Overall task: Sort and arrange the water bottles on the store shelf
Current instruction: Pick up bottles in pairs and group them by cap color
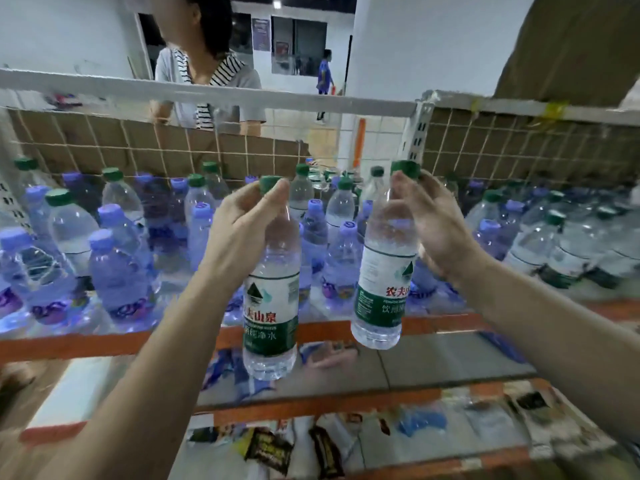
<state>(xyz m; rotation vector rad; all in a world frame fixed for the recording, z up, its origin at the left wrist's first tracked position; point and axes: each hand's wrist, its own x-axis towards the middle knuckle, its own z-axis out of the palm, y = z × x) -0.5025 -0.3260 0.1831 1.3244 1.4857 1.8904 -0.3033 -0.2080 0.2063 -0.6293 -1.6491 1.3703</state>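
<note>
Two green-capped bottles held up, one per hand

The left hand (242, 233) and right hand (434, 223) each pinch a cap, fingers (277, 192) closed on it. The left bottle (272, 306) and right bottle (382, 282) hang before the shelf (104, 341), probably bound for the green-capped group (554, 251), away from the purple-capped bottles (114, 271).

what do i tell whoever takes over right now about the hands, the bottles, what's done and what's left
Left hand pinches a green-label bottle by its cap, hanging in front of the shelf edge.
Right hand grips a second green-label bottle by its cap, also off the shelf.
On the shelf: purple-cap bottles mostly left and centre, green caps mixed in; green-cap bottles mostly right, a few purple among them.
Done: rough grouping only.
Left: probably set both held bottles with the green group, then move the strays.
</note>
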